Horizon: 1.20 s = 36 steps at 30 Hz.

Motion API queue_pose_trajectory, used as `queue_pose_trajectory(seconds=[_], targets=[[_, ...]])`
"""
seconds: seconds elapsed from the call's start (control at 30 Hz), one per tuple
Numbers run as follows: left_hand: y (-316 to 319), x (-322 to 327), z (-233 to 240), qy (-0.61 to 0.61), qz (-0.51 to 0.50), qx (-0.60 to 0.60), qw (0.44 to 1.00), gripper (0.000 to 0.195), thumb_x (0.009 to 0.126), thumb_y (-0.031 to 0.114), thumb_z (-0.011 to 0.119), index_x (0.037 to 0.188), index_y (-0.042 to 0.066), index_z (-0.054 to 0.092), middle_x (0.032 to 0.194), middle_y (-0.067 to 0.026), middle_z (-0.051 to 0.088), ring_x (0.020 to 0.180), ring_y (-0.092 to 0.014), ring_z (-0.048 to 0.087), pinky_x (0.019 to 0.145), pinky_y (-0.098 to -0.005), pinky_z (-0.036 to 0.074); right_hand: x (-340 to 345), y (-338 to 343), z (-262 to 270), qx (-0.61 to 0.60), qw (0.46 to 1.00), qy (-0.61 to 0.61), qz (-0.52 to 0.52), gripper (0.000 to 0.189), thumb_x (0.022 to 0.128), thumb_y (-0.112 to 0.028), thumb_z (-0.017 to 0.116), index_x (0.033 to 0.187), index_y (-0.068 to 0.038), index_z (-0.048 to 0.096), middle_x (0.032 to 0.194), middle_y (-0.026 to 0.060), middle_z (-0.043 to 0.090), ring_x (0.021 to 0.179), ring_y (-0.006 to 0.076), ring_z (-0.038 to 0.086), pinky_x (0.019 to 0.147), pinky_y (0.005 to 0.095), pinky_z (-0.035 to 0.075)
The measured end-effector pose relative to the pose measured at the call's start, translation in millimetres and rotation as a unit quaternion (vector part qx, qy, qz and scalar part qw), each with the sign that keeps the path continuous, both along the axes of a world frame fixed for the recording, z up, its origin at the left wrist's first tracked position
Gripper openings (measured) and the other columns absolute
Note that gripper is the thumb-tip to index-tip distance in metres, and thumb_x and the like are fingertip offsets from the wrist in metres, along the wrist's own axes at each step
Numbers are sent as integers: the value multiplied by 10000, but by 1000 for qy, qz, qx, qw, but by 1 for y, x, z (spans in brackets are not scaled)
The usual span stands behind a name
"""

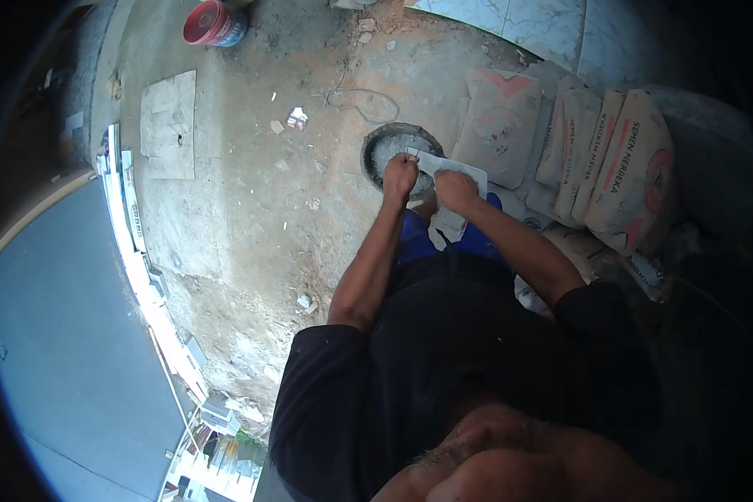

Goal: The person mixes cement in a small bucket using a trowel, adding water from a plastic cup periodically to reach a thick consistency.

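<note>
My left hand [401, 176] has its fingers pinched at the far left corner of a white flat sheet [474, 174], paper or plastic. A thin dark sliver shows by those fingertips, too small to name. Farther right on the same sheet, my right hand [457, 191] is closed on it. Another whitish piece [447, 221] hangs below, between my knees in blue shorts; whether it joins the sheet I cannot tell. Under both hands stands a round dark tub [367, 157] with lumpy grey-white material [394, 145] inside, partly hidden by the sheet and left hand.
Printed cement sacks [499, 125] lie to the right, with several more sacks [624, 169] leaning together. A wire loop [376, 106] rests beyond the tub. Far left are a red-and-blue bucket [210, 25] and a flat board [169, 125]. Marble-look tiles [539, 22] edge the rough floor.
</note>
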<state>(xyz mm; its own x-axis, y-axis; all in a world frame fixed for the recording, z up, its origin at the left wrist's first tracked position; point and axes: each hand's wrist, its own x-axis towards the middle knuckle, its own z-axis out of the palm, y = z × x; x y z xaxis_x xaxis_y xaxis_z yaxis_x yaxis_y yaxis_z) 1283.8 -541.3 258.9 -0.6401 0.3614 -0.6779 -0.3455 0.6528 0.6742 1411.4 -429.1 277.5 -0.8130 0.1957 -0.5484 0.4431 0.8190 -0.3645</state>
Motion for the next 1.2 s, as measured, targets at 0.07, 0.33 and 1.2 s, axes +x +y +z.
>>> queue_pose_trajectory(seconds=[0.07,0.33,1.2], targets=[[-20,-30,28,12,43,-10,999,236,901,193,598,919,-23,691,707,-96,658,631,-180,613,611,-331,471,-44,-2,12,-7,999,16,43,209,857,-135,533,934,-22,691,944,205,700,897,371,695,783,489,550],[-94,-185,95,113,177,25,977,202,872,162,590,830,-8,690,662,-61,641,537,-139,563,520,-313,435,-208,-66,83,-67,985,53,147,219,825,-123,578,949,23,684,942,242,694,947,407,676,840,511,530],[-31,-753,-221,-41,104,84,990,189,813,138,676,674,19,630,622,-82,601,510,-184,545,497,-346,391,-787,-11,-231,16,994,-51,100,231,858,-104,539,964,2,715,983,217,704,926,378,696,793,476,562]])
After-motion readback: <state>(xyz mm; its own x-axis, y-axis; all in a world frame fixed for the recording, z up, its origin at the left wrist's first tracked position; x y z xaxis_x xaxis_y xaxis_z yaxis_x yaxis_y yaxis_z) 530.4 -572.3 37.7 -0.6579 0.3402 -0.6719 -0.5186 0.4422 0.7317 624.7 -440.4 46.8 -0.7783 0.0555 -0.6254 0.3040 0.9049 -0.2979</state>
